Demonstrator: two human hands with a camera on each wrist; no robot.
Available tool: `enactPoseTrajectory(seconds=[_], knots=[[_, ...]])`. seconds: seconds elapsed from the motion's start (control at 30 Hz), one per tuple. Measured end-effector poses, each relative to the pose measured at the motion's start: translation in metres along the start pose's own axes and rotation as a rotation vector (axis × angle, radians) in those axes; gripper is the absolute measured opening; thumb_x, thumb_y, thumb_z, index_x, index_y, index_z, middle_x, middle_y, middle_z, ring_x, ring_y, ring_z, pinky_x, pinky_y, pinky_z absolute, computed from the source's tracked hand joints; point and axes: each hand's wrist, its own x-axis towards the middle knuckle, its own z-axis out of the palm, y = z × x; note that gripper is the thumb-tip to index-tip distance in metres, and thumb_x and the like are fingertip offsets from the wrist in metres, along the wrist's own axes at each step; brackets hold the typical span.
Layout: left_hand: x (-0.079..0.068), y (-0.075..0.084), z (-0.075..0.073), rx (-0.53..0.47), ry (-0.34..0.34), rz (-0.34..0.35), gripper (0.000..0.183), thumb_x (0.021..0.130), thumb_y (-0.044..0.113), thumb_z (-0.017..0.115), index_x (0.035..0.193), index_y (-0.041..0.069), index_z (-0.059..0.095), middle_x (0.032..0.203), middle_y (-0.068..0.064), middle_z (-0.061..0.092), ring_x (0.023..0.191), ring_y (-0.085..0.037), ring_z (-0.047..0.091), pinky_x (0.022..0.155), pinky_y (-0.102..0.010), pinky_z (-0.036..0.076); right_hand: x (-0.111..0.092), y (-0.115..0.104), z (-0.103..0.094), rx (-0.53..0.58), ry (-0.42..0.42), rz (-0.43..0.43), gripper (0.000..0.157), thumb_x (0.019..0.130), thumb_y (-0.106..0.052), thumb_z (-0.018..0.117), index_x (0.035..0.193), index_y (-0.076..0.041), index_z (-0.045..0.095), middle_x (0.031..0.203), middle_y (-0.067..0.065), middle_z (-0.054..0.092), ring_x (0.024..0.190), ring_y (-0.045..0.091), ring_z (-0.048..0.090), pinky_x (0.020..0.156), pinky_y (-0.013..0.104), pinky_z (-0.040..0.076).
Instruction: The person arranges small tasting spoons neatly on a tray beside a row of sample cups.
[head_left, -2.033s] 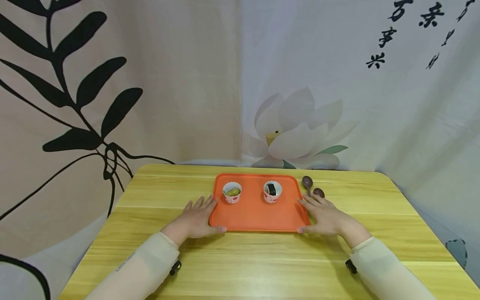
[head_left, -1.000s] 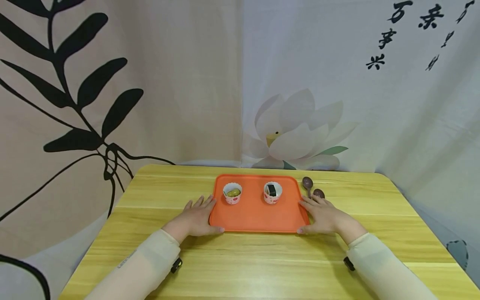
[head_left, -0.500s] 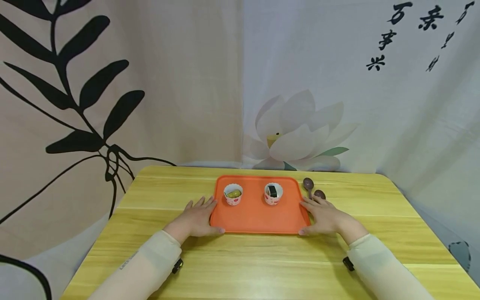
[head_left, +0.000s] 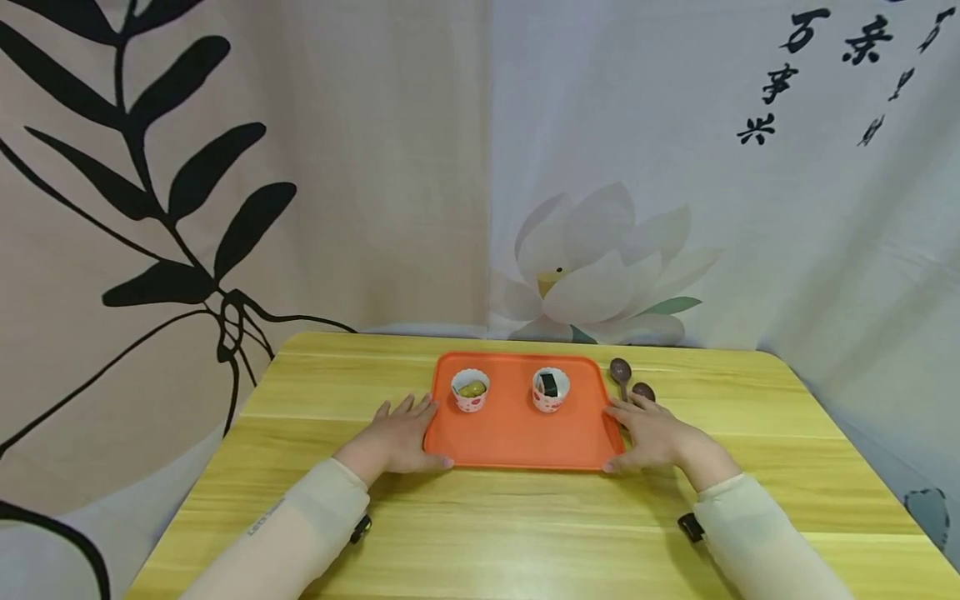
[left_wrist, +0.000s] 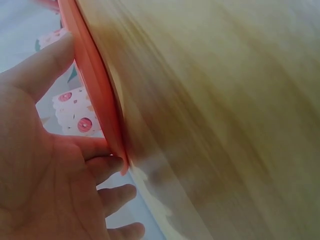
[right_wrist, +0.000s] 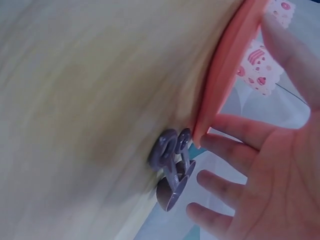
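An orange tray [head_left: 517,433] lies flat on the wooden table. On it stand two small white paper cups with a red print. The left cup [head_left: 471,403] holds something yellow-green; the right cup [head_left: 551,404] holds a black and white item. My left hand [head_left: 401,437] touches the tray's left edge, thumb at the near corner and fingers spread along the side. At the opposite edge my right hand [head_left: 652,435] touches the tray in a mirrored way. In both wrist views the fingertips meet the tray rim.
Just right of the tray lie two dark brown measuring spoons, one larger spoon [head_left: 620,370] and one smaller spoon [head_left: 643,390] partly behind my right hand. The yellow table [head_left: 517,533] ends at a curtain [head_left: 375,167] printed with leaves and a flower.
Everything has shifted slightly right and down in the head view. Both hands keep their places at the tray's sides, and the cups stand as before.
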Motion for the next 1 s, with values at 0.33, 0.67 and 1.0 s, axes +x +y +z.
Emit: enactPoseTrajectory(seconds=[0.33, 0.67, 1.0], knots=[[-0.002, 0.003, -0.002, 0.007, -0.01, -0.001, 0.105, 0.085, 0.068, 0.064, 0.158, 0.003, 0.027, 0.165, -0.014, 0.021, 0.15, -0.042, 0.016, 0.117, -0.065, 0.011, -0.005, 0.001, 0.0, 0.046, 0.057, -0.024, 0.087, 0.079, -0.049, 0.081, 0.145, -0.002, 0.051, 0.152, 0.025, 0.04, 0.144, 0.053, 0.021, 0.109, 0.069, 0.026], [-0.001, 0.002, -0.003, 0.017, -0.008, -0.002, 0.104, 0.085, 0.067, 0.064, 0.157, 0.002, 0.028, 0.164, -0.015, 0.022, 0.15, -0.042, 0.017, 0.116, -0.066, 0.012, -0.007, 0.009, -0.003, 0.087, 0.111, -0.053, 0.075, 0.088, -0.041, 0.077, 0.142, 0.005, 0.051, 0.147, 0.029, 0.045, 0.137, 0.052, 0.036, 0.109, 0.064, 0.031], [0.0, 0.001, -0.002, 0.012, -0.02, -0.01, 0.105, 0.085, 0.068, 0.064, 0.158, 0.004, 0.026, 0.165, -0.013, 0.021, 0.151, -0.041, 0.016, 0.117, -0.064, 0.011, -0.013, 0.017, -0.003, 0.127, 0.155, -0.082, 0.073, 0.09, -0.035, 0.076, 0.14, 0.011, 0.049, 0.143, 0.031, 0.049, 0.132, 0.05, 0.045, 0.106, 0.062, 0.037]])
